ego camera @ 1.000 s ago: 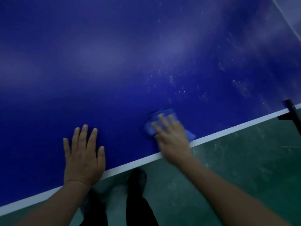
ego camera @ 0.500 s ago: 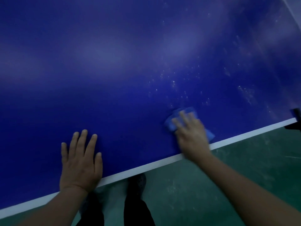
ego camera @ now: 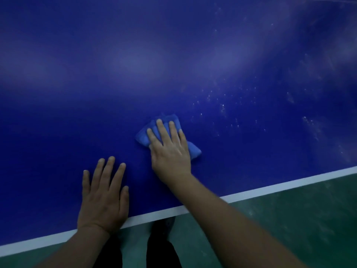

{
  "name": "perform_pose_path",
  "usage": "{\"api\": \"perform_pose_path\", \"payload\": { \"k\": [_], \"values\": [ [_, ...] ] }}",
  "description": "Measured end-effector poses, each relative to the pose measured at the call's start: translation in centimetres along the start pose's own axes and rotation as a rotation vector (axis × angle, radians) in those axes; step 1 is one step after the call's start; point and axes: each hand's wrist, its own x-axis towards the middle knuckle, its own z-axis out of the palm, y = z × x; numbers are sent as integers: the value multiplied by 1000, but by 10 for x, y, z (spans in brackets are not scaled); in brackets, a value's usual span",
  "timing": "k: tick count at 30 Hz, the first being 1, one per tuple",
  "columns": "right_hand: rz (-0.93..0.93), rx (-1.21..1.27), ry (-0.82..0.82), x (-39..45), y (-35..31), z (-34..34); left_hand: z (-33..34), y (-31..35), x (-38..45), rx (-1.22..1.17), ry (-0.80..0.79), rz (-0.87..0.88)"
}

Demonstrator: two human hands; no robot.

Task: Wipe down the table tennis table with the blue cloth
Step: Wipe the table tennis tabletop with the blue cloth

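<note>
Here, folded bright-blue cloth (ego camera: 190, 148) lies flat on the dark-blue table tennis table top (ego camera: 135, 64), a little in from the near edge, roughly centre of view. Right hand (ego camera: 170, 151) presses down on it, fingers straight and slightly spread, palm covering most of the cloth; cloth ends stick out on both sides and past the fingertips. Left hand (ego camera: 104, 196) rests flat on the bare table surface just left of the right hand, fingers extended, holding nothing, heel of palm at the white edge line (ego camera: 289, 185). Whitish dust specks (ego camera: 222, 109) scattered on the table right of the cloth. Green floor (ego camera: 299, 219) below the edge; person's dark trouser legs (ego camera: 160, 250) between the forearms.
</note>
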Motion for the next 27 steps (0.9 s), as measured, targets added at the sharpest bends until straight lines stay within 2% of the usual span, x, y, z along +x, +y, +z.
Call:
{"api": "perform_pose_path", "payload": {
  "k": [2,4,6,8,9,11,13,15,16,17,18,19,21,23,25,27],
  "values": [
    [64,-56,8,10,53,-12,1,-1,0,0,-6,3],
    [354,-176,34,-3,137,-36,1,-2,1,0,-15,2],
    [726,-196,81,-33,219,-64,1,-2,1,-4,-17,8],
    [1004,-131,137,-53,248,-83,1,-2,0,-8,-17,12],
    [1049,-120,164,-54,240,-82,1,-1,0,-7,-18,13],
    [925,-132,176,-47,192,-69,0,-1,0,-5,-20,7],
    [554,-119,122,-45,124,-46,0,1,0,-9,-25,-3],
    [78,-97,-32,-67,66,-21,0,2,1,-10,-16,-3],
    [-93,-92,-81,-79,58,-18,-1,2,1,-11,-14,1],
    [-170,-90,-91,-83,71,-21,-1,1,2,-13,-13,3],
    [-124,-98,-58,-82,97,-26,-1,1,2,-15,-13,1],
    [26,-118,-23,-80,127,-34,-1,0,2,-15,-15,1],
    [426,-203,25,-77,189,-57,0,0,1,-14,-22,3],
    [757,-162,34,-75,224,-71,0,0,2,-7,-27,0],
    [872,-126,98,-64,214,-69,-1,0,2,9,-40,-4],
    [753,-148,100,-48,178,-57,0,-1,2,21,-40,-9]
  ]
}}
